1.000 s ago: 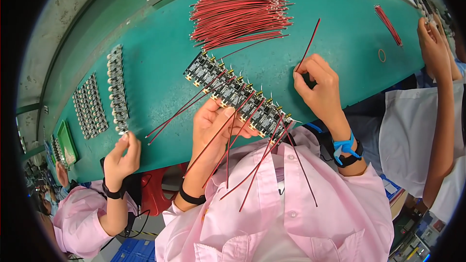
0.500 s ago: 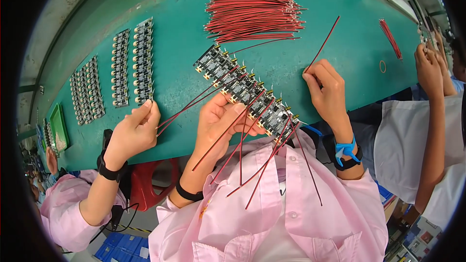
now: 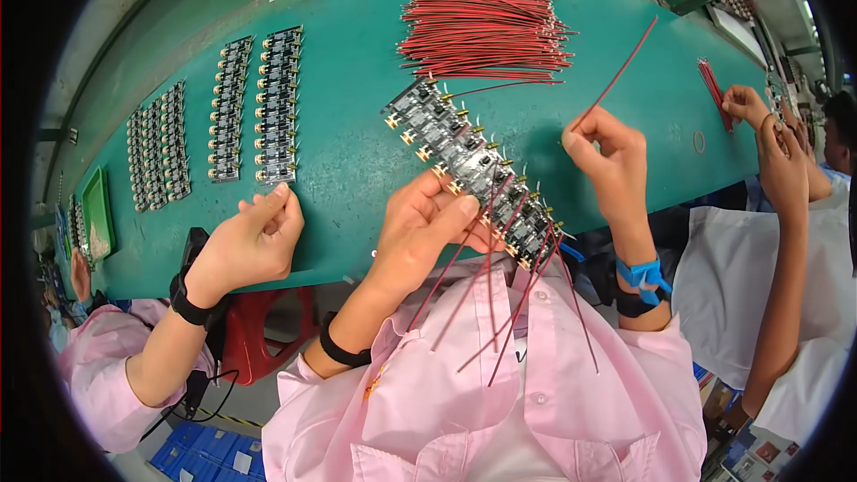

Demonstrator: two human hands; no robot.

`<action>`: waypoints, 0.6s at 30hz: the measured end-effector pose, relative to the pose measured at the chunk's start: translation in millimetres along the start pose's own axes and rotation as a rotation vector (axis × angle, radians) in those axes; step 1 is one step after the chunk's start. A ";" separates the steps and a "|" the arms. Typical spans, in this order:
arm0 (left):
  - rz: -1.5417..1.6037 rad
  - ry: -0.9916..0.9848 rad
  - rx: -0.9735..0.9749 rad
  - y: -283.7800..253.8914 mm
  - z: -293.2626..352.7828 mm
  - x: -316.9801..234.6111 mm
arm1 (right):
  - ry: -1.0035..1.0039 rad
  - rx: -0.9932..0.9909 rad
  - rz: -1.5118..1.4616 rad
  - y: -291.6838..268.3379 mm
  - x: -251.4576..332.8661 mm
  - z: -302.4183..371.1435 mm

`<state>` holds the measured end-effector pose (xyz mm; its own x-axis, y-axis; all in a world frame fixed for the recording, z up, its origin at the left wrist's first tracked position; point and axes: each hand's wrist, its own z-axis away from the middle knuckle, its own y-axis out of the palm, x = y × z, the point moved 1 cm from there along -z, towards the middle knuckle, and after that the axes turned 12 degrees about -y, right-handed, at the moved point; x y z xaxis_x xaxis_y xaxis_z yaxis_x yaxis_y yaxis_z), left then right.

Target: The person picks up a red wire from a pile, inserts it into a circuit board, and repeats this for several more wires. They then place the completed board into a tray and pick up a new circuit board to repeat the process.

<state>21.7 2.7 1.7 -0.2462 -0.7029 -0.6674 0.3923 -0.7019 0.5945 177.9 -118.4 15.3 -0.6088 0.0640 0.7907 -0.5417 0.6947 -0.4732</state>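
Observation:
My left hand (image 3: 433,225) grips a strip of joined small circuit boards (image 3: 478,170) from below, tilted down to the right above the table edge. Brass-coloured round parts line its lower edge. Several thin dark red wires (image 3: 578,312) hang from its lower right half over my shirt. To the right of the strip, my right hand (image 3: 611,153) pinches one red wire (image 3: 625,67) near its lower end, the rest pointing up and right. A large pile of red wires (image 3: 486,31) lies beyond the strip, with one loose wire (image 3: 504,87) at its near side.
Another person's hand (image 3: 263,228) touches the near end of a board strip (image 3: 279,107) at left. More strips (image 3: 161,145) and a green tray (image 3: 98,211) lie farther left. At right, a co-worker's hand (image 3: 745,107) touches a small wire bundle (image 3: 714,94), near a rubber band (image 3: 699,141).
Two wires that stretched left from my strip no longer show there. Strip and hands appear slightly farther right in view. The right co-worker's hand has reached the small wire bundle.

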 end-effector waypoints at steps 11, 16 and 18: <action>-0.065 -0.015 0.071 3.8 6.4 8.0 | 0.102 0.183 -0.166 34.9 32.0 -36.3; -0.071 -0.016 0.093 5.9 9.6 7.6 | 0.090 0.155 -0.185 41.4 31.3 -37.5; -0.090 -0.018 0.096 7.2 10.1 9.0 | 0.077 0.173 -0.188 41.3 31.8 -38.8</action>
<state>13.3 -9.9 4.5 -0.2923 -0.6381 -0.7123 0.2818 -0.7692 0.5735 158.7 -59.9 35.9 -0.4463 0.0041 0.8949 -0.7359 0.5672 -0.3697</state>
